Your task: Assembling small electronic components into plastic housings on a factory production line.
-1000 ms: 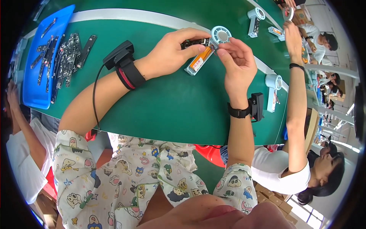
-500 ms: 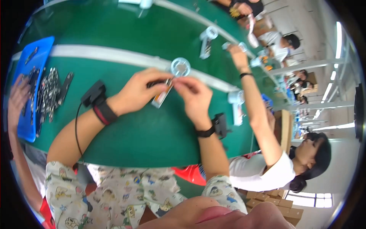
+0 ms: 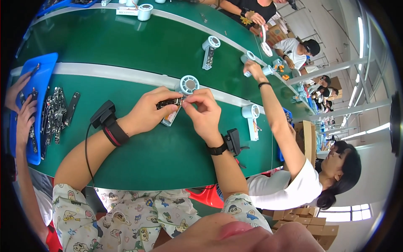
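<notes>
A light blue handheld fan (image 3: 189,84) lies in front of me, its round head away from me and its handle open, showing a white and orange part inside. My left hand (image 3: 147,112) is closed around a small dark circuit board (image 3: 171,102), held over the fan's handle. My right hand (image 3: 204,115) pinches at the board's end, close to the fan head. What sits between its fingertips is too small to make out.
Loose circuit boards (image 3: 56,115) are heaped left, beside a blue tray (image 3: 50,69) with a co-worker's hands in it. Another fan (image 3: 251,111) lies right, near a co-worker's outstretched arm (image 3: 275,103). A white rail (image 3: 113,70) crosses the green table; another fan (image 3: 210,52) lies beyond it.
The view has shifted slightly. My hands stay at the fan, the board now more plainly visible between them. At the left, a second co-worker's hand shows at the tray.
</notes>
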A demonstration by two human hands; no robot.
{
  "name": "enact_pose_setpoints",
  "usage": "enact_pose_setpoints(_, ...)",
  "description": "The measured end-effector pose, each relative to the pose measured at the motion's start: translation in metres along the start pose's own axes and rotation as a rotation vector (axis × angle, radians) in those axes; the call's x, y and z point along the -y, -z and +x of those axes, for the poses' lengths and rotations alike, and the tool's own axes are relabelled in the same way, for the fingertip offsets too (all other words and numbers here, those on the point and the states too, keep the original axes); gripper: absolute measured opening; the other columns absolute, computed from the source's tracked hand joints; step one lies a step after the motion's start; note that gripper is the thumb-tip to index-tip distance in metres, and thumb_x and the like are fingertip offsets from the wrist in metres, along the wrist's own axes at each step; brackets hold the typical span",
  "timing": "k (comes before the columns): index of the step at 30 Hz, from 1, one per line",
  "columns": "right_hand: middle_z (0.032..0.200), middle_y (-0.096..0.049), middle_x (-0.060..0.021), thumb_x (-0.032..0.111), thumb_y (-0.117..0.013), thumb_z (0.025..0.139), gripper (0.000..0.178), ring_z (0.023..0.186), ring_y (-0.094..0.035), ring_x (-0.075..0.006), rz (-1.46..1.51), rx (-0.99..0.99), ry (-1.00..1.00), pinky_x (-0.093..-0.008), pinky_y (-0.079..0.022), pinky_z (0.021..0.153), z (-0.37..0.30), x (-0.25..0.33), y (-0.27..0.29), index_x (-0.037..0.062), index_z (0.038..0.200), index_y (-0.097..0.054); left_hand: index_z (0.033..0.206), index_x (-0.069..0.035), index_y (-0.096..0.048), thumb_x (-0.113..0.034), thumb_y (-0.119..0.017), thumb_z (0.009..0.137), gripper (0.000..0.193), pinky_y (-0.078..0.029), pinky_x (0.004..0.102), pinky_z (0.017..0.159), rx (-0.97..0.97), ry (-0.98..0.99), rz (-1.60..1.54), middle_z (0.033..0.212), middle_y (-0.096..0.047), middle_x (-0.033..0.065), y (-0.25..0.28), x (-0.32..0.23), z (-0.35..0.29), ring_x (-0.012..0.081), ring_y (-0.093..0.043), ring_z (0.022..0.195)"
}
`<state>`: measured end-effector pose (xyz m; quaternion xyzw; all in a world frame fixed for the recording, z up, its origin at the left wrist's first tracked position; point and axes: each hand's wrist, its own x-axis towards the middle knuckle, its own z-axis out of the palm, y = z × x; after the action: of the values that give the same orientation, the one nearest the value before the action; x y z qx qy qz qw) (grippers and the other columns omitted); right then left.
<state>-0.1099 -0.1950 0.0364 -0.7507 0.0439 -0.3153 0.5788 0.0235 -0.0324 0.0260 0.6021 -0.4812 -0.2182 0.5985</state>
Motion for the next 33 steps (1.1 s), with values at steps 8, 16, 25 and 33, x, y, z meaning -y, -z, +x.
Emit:
enact_pose_setpoints(8,0.098,-0.061,-0.0082,-0.015,-0.074,0.077,0.022,0.09,-0.066,-0.0214,-0.408,0.05,0.325,-0.0296,-0.056,0.078,0.0,0.007,-0.003,0.0026,0.089,-0.067,0.124,-0.005,-0.069,-0.01,-0.069,0.093,0.032,-0.052,0.0354,0.084,-0.006,-0.084,0.096,0.103,-0.063,0.0103,-0.001,0.002,-0.005,0.0255,-0.064,0.094)
enact_pose_setpoints(16,0.097,-0.064,-0.0103,-0.014,-0.075,0.075,0.022,0.088,-0.068,-0.0243,-0.566,0.1,0.454,-0.0327,-0.057,0.074,-0.005,0.013,-0.004,0.0034,0.085,-0.066,0.125,-0.006,-0.07,-0.01,-0.07,0.093,0.032,-0.052,0.0355,0.085,-0.004,-0.054,0.092,0.106,-0.064,0.0107,-0.001,-0.002,-0.005,0.0263,-0.065,0.096)
enact_pose_setpoints(25,0.096,-0.065,-0.0108,-0.014,-0.074,0.074,0.022,0.086,-0.068,-0.0256,-0.572,0.071,0.452,-0.0338,-0.057,0.071,-0.003,0.01,-0.009,0.0035,0.085,-0.067,0.125,-0.003,-0.069,-0.006,-0.069,0.094,0.031,-0.052,0.0326,0.084,0.012,-0.056,0.098,0.106,-0.062,0.0102,0.001,0.007,-0.007,0.0214,-0.064,0.094)
enact_pose_setpoints(33,0.095,-0.065,-0.0112,-0.012,-0.075,0.079,0.02,0.086,-0.068,-0.0247,-0.57,0.042,0.49,-0.0327,-0.057,0.068,0.0,0.007,-0.002,0.0026,0.085,-0.064,0.125,-0.006,-0.071,-0.012,-0.072,0.092,0.033,-0.053,0.0339,0.078,-0.01,-0.026,0.087,0.102,-0.063,0.01,-0.006,0.008,-0.002,0.0213,-0.065,0.088)
